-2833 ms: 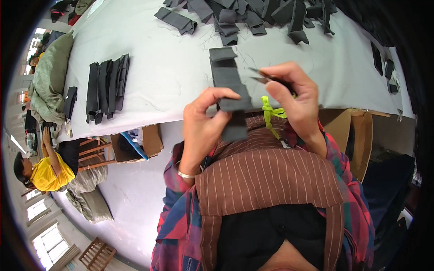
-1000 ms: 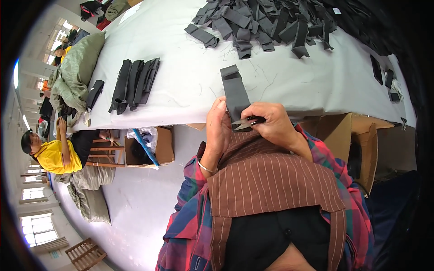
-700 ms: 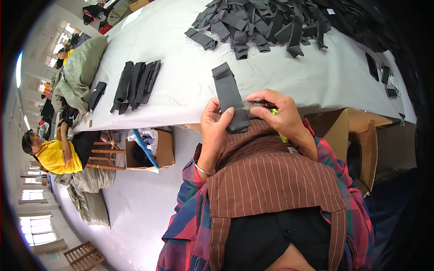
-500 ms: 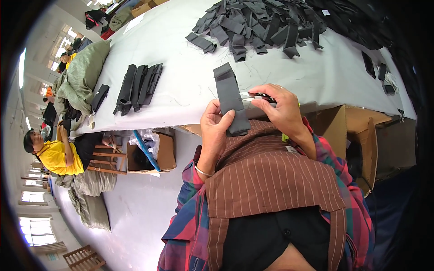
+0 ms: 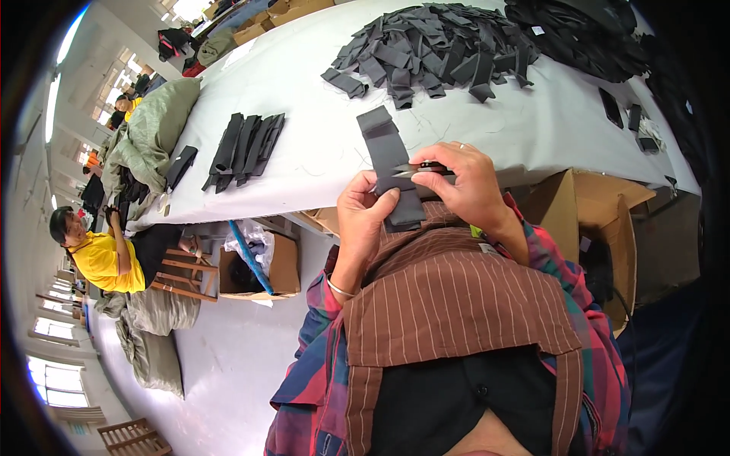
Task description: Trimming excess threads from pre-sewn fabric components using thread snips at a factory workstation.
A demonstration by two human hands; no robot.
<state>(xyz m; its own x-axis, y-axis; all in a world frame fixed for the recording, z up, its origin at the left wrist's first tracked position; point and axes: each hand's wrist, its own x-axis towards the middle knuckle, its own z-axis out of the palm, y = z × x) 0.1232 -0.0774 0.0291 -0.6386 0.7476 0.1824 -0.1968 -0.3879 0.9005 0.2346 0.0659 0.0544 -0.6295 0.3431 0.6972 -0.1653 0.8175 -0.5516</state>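
The left hand is pinching the dark cloth strip; the right hand is squeezing small snips, now farther up it.

A long white table stands on pale floor, windows bright at left.

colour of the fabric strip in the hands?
Dark grey, plain; the fabric strip shows best in the head view, held by the left hand.

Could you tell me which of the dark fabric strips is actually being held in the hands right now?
The single strip at the table's near edge, between left hand and right hand; the others lie untouched on the table.
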